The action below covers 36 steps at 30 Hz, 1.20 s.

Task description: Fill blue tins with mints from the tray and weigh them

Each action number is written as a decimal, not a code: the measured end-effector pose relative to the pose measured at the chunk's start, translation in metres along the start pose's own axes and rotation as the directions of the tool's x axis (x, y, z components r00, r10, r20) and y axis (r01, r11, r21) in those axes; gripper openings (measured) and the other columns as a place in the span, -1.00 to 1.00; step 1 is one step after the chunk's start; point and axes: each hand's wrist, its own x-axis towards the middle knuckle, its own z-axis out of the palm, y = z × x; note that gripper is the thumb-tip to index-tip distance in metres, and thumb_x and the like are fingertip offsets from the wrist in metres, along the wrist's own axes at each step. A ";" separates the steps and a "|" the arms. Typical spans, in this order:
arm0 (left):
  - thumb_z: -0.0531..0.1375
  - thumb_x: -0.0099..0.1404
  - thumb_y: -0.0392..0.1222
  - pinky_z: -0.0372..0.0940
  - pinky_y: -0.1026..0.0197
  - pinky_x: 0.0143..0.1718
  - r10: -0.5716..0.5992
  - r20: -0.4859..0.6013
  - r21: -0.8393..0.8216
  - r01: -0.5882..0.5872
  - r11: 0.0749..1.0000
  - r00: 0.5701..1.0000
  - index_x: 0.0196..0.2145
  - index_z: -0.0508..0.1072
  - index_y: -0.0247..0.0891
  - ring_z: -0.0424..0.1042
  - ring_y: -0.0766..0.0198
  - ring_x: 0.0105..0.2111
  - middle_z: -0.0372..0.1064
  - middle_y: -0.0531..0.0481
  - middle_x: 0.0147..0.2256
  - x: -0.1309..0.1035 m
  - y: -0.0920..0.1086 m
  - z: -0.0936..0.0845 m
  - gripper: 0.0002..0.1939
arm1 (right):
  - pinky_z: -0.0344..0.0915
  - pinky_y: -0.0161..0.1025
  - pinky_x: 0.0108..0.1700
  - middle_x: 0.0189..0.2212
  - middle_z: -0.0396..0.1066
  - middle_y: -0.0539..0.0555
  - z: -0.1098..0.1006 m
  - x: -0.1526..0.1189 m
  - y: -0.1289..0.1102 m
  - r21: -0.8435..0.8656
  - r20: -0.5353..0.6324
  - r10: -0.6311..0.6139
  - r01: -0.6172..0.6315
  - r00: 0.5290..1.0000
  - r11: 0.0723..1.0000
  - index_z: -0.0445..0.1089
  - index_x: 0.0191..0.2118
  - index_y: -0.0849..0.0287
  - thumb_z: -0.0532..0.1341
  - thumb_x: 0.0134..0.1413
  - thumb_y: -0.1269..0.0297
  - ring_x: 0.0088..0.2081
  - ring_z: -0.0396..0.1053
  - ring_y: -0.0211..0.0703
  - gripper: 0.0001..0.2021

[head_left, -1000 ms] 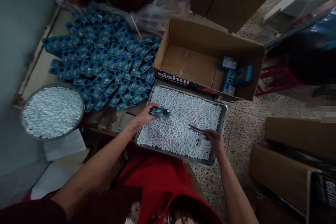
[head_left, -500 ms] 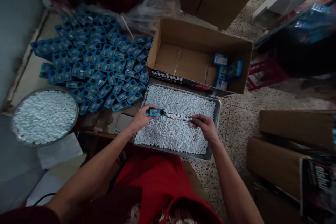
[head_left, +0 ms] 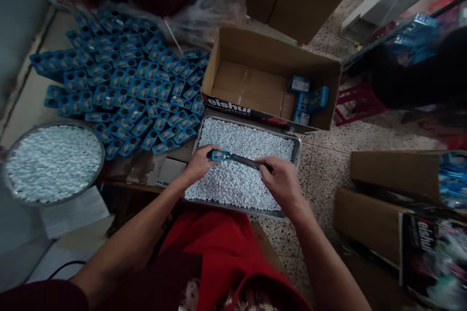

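Observation:
My left hand (head_left: pixel 200 164) is closed around a small blue packet (head_left: pixel 218 156) with a dark round opening at its right end. In my right hand (head_left: pixel 281 179) is a narrow dark scoop (head_left: pixel 245 160), gripped by its right end. The scoop's left tip meets the packet's opening, where a few white pellets show. Both hands are above a metal tray (head_left: pixel 297 148) heaped with small white candy-like pellets (head_left: pixel 233 184). What lies inside the packet is hidden.
Many blue packets (head_left: pixel 134 87) crowd the table at the left. A round pan (head_left: pixel 102 155) of white pellets stands beside them. Behind the tray, an open cardboard box (head_left: pixel 233 80) holds several blue packs (head_left: pixel 301 83). More cartons (head_left: pixel 394 175) stand at the right.
The scoop, lined with white pellets before, now shows bare dark metal with its tip at the packet. My right hand has turned over and moved slightly left. The left hand keeps its hold.

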 end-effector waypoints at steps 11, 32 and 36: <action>0.40 0.00 -0.23 0.31 0.06 0.16 -0.168 0.096 -0.426 0.193 0.884 0.981 -0.10 0.48 -0.26 0.48 0.07 0.05 0.52 -0.15 0.03 -0.016 -0.021 -0.010 -0.53 | 0.26 -0.24 -0.46 -0.60 0.46 0.05 0.095 -0.036 0.192 0.491 0.048 0.527 -0.479 0.849 0.728 0.60 -0.39 0.22 0.35 -0.20 -0.05 -0.56 0.35 -0.15 -0.61; 0.36 0.10 -0.28 0.32 0.04 0.10 -0.096 -0.138 -0.025 0.094 0.995 0.986 -0.08 0.57 -0.19 0.48 0.06 -0.04 0.54 -0.06 -0.08 -0.023 -0.009 0.009 -0.62 | 0.37 -0.13 -0.06 -0.25 0.63 0.14 0.021 0.023 0.038 0.092 0.019 -0.113 0.111 0.993 0.990 0.65 -0.20 0.13 0.17 0.14 0.36 -0.19 0.54 -0.03 -0.73; 0.37 0.06 -0.27 0.31 0.06 0.11 -0.166 -0.209 -0.271 0.106 0.957 0.964 -0.11 0.53 -0.21 0.49 0.10 -0.05 0.53 -0.07 -0.06 -0.032 -0.026 0.008 -0.62 | 0.40 -0.19 -0.29 -0.46 0.59 0.13 0.015 0.003 0.106 0.151 0.037 0.197 -0.201 0.980 0.968 0.66 -0.25 0.18 0.24 0.08 0.20 -0.41 0.51 -0.05 -0.74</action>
